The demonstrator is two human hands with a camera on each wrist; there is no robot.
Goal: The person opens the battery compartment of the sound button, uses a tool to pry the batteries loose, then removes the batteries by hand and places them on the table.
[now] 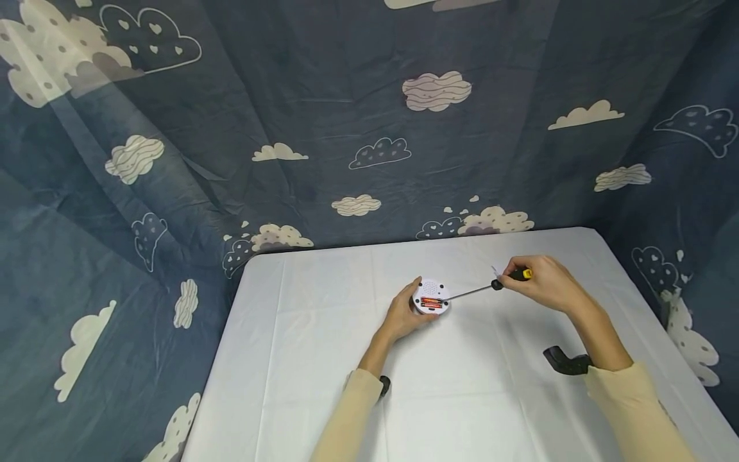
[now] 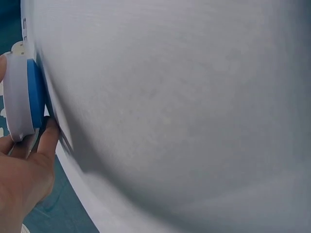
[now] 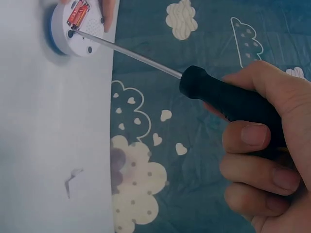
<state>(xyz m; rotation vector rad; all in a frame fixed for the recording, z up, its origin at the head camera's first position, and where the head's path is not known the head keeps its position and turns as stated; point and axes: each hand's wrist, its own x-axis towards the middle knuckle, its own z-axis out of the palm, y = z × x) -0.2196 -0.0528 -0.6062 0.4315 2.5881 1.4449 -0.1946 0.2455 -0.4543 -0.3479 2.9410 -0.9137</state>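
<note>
My left hand (image 1: pixel 402 312) grips a small round white device (image 1: pixel 429 289) by its edge, thumb and fingers on opposite sides. The device's underside faces up, with an uncovered compartment holding red-orange batteries (image 1: pixel 430 304). A blue part (image 2: pixel 36 94) forms its other face in the left wrist view. My right hand (image 1: pixel 543 280) holds a screwdriver (image 3: pixel 228 97) with curled fingers around its black handle, which has a yellow end. The metal shaft (image 3: pixel 141 58) reaches across to the device, its tip right at the end of the battery compartment.
A white cloth covers the table (image 1: pixel 323 359). A small greyish angular piece (image 3: pixel 72 182) lies on it near the right hand. Dark blue curtains (image 1: pixel 323 96) with cloud prints hang behind and beside the table. A black curved mount (image 1: pixel 562 361) sits at the right wrist.
</note>
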